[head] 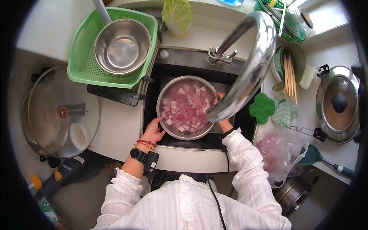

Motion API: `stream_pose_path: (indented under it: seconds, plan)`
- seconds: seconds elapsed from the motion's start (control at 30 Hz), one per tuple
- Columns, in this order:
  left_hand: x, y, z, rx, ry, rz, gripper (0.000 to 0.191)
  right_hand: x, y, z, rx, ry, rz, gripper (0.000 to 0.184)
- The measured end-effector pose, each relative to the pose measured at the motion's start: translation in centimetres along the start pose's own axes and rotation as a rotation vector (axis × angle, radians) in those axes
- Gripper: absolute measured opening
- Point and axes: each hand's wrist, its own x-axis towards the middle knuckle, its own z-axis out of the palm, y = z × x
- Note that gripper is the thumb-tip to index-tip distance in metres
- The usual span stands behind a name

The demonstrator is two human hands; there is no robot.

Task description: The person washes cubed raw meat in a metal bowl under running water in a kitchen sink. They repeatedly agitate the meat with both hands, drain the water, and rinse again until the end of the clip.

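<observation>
A round stainless-steel bowl (159, 103) sits in the dark sink (169, 143). Pieces of pink raw meat with pale fat (187, 106) lie in cloudy pinkish water inside it. At the bowl's lower left rim, my left hand (153, 130) grips the side, thumb and fingers apart around the edge. My right hand (220, 97) holds the opposite rim, its fingers on the steel. Much of that hand is hidden behind the curved chrome faucet (253, 63), whose spout end hangs over the bowl's right part. Whether water flows from it I cannot tell.
Left of the sink, a green plastic basket (83, 69) carries a steel pan (122, 49). Chinese cabbage (176, 17) stands behind. On the right are a green scrubber (261, 108), chopsticks (289, 74), a plastic bag with pinkish contents (277, 152), a spatula (312, 155) and a lidded pot (338, 103).
</observation>
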Motion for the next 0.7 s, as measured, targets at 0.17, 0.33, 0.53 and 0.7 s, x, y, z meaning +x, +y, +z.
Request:
stream_pose_path:
  seconds: [0.17, 0.33, 0.53, 0.7]
  plan:
    - [-1.1, 0.6, 0.1, 0.113, -0.075, 0.067, 0.015, -3.0, 0.9, 4.5, 0.092, -0.253, 0.332, 0.056]
    - [-1.9, 1.1, 0.4, 0.147, -0.079, 0.097, 0.008, -2.9, 3.2, 8.9, 0.433, -0.387, 0.376, 0.077]
    - [-3.5, 1.9, 1.5, 0.140, -0.076, 0.085, 0.008, -2.9, -1.5, 6.1, 0.098, -0.597, 0.485, 0.079]
    - [-4.2, 2.1, 2.1, 0.073, -0.036, 0.061, 0.005, -1.9, -5.7, 3.6, 0.147, -0.534, 0.604, 0.080]
